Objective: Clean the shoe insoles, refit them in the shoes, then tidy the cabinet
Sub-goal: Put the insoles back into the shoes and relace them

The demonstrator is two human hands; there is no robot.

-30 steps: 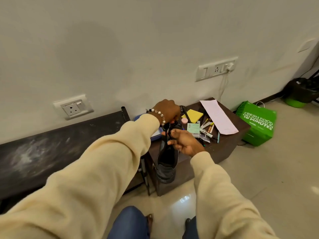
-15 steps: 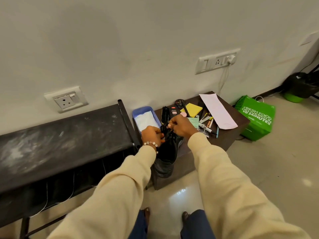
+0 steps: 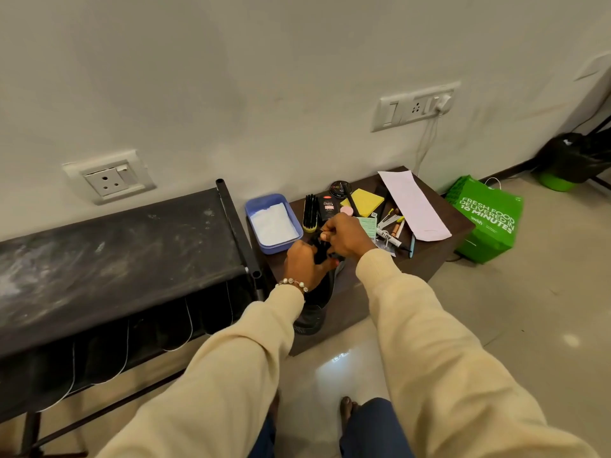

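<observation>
While both hands work at its top, black shoe (image 3: 314, 312) hangs toe-down against the front edge of the brown counter (image 3: 429, 259). Left hand (image 3: 302, 264) grips the shoe's collar; right hand (image 3: 345, 234) pinches something black at the opening, possibly the insole or tongue, cannot tell. Blue tray (image 3: 272, 223) of white powder sits just beyond the shoe; brush (image 3: 310, 213) beside the tray.

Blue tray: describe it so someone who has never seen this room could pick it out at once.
Find the low brown cabinet against the wall, right of the black rack. The blue tray sits at the cabinet's left end, just beyond the hands and left of the black brush. It is the only open rectangular container there, and it holds something white.
</observation>
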